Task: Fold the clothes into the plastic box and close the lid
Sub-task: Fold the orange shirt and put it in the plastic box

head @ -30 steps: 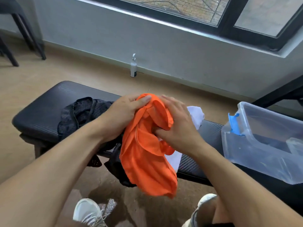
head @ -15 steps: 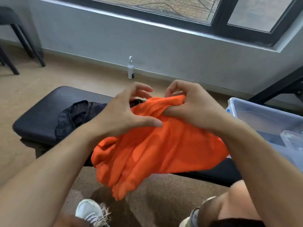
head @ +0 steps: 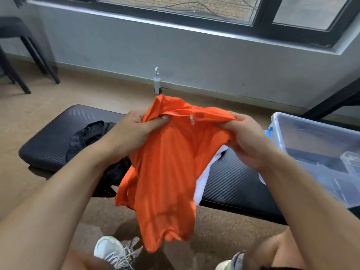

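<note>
Orange shirt (head: 165,172) — ribbed, perhaps inside-out — pinched taut between left hand (head: 134,129) and right hand (head: 245,139).

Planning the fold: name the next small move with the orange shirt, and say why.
Probably lay the orange shirt flat on the black bench: both hands, left and right, pinch its top edge, and it hangs rumpled, unfolded.
</note>
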A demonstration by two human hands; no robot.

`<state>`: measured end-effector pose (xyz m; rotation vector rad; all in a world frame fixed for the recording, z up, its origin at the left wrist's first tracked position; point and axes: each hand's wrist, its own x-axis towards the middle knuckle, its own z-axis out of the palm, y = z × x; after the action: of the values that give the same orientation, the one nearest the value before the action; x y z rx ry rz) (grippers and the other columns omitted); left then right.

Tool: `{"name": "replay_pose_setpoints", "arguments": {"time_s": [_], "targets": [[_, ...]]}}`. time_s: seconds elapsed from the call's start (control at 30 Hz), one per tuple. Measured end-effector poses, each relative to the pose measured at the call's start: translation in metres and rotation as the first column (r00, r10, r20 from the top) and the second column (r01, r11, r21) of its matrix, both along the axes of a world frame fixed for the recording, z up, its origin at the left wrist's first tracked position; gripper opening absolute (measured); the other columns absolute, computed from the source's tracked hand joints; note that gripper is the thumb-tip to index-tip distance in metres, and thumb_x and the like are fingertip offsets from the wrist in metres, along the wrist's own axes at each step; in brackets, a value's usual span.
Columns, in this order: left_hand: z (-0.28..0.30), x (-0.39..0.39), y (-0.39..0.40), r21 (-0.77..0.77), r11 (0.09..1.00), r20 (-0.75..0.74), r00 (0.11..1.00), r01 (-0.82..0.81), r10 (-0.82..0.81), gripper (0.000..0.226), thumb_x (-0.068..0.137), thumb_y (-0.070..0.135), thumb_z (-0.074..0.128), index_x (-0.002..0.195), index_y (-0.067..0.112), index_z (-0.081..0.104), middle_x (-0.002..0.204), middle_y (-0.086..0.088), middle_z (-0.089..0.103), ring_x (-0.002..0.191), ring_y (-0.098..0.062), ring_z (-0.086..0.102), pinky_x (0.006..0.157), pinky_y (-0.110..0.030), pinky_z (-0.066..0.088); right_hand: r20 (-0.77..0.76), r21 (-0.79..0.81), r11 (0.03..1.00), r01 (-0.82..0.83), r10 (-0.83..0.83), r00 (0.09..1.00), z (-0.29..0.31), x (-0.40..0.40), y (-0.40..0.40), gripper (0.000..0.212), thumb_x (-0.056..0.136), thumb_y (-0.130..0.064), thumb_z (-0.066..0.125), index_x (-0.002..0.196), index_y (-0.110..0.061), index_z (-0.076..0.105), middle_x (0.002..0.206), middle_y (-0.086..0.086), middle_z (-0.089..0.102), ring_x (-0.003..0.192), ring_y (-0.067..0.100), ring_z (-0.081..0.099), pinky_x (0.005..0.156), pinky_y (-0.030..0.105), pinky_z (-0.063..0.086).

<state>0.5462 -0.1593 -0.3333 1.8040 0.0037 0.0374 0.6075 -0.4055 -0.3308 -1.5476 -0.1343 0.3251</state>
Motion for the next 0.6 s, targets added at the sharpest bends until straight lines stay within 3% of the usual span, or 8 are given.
{"name": "replay_pose_setpoints", "arguments": {"time_s": [0.07,0.13,0.17,0.27,0.33,0.43,0.5,0.6], "targets": [[0.0,-0.001,-0.002,-0.01,1.0,-0.027,1.0,0.009,-0.009,0.056,0.087,0.051,0.066,0.098,-0.004,0.071,0.101,-0.016,0.077,0.087,-0.031,0.072,0.087,-0.054,0.055,-0.053,0.14,0.988,0.062,-0.055,0.997,0.006,0.001,0.001,0.03,0.094,-0.003,0.059,0.122,0.0,0.068,0.101,0.012,0.074,0.077,0.011,0.069,0.063,0.019,0.054],[0.0,0.002,-0.003,-0.026,0.999,-0.033,0.999,-0.028,0.027,0.07,0.088,0.061,0.065,0.084,-0.009,0.061,0.081,-0.014,0.066,0.068,-0.03,0.056,0.066,-0.047,0.045,-0.153,0.201,0.979,0.043,-0.012,0.988,0.009,-0.002,0.002,0.034,0.091,-0.008,0.065,0.124,0.002,0.066,0.105,0.014,0.073,0.083,0.016,0.071,0.069,0.026,0.058],[-0.001,0.004,-0.002,-0.031,0.997,-0.02,0.997,-0.076,0.075,0.074,0.085,0.066,0.063,0.082,-0.007,0.059,0.079,-0.011,0.059,0.067,-0.028,0.049,0.065,-0.042,0.039,-0.177,0.202,0.979,0.027,0.009,0.984,0.009,-0.004,0.002,0.035,0.089,-0.011,0.068,0.122,0.001,0.066,0.105,0.015,0.073,0.085,0.018,0.071,0.073,0.027,0.059],[-0.004,0.01,-0.003,-0.113,0.971,-0.001,0.978,-0.209,0.211,0.082,0.079,0.069,0.065,0.102,-0.01,0.062,0.089,-0.025,0.068,0.077,-0.03,0.057,0.076,-0.049,0.049,-0.108,0.131,0.991,-0.001,0.015,0.994,0.007,-0.007,0.003,0.026,0.079,-0.015,0.078,0.102,-0.008,0.07,0.091,0.009,0.073,0.08,0.016,0.069,0.074,0.026,0.057],[-0.005,0.009,-0.01,-0.151,0.968,-0.022,0.979,-0.201,0.2,0.052,0.089,0.054,0.066,0.098,0.003,0.075,0.097,-0.031,0.072,0.081,-0.029,0.064,0.082,-0.048,0.052,-0.022,0.068,0.998,-0.006,0.008,1.0,0.005,-0.009,0.004,0.025,0.069,-0.021,0.083,0.09,-0.013,0.072,0.087,0.006,0.072,0.08,0.015,0.067,0.075,0.027,0.055],[-0.009,0.004,-0.027,-0.17,0.982,-0.104,0.992,-0.086,0.069,0.028,0.099,0.037,0.06,0.097,0.019,0.081,0.094,-0.014,0.078,0.089,-0.031,0.075,0.09,-0.046,0.057,0.083,-0.001,1.0,-0.032,0.032,0.996,0.0,-0.011,0.007,0.023,0.065,-0.028,0.086,0.084,-0.019,0.075,0.086,0.005,0.073,0.08,0.015,0.068,0.075,0.029,0.055],[-0.008,-0.003,-0.04,-0.188,0.982,-0.136,0.991,-0.011,-0.015,0.033,0.099,0.04,0.059,0.097,0.014,0.079,0.096,-0.018,0.078,0.093,-0.038,0.074,0.094,-0.055,0.057,0.138,-0.033,0.999,-0.037,0.041,0.99,0.0,-0.013,0.009,0.022,0.068,-0.031,0.085,0.084,-0.021,0.076,0.087,0.005,0.074,0.081,0.016,0.069,0.075,0.031,0.056],[-0.003,-0.01,-0.052,-0.214,0.975,-0.113,0.99,0.057,-0.083,0.039,0.099,0.036,0.058,0.105,0.0,0.073,0.101,-0.023,0.076,0.095,-0.039,0.073,0.093,-0.052,0.057,0.174,-0.011,0.997,-0.083,0.083,0.981,0.001,-0.016,0.009,0.017,0.072,-0.033,0.083,0.082,-0.021,0.075,0.084,0.005,0.073,0.079,0.017,0.068,0.073,0.032,0.056]]}}
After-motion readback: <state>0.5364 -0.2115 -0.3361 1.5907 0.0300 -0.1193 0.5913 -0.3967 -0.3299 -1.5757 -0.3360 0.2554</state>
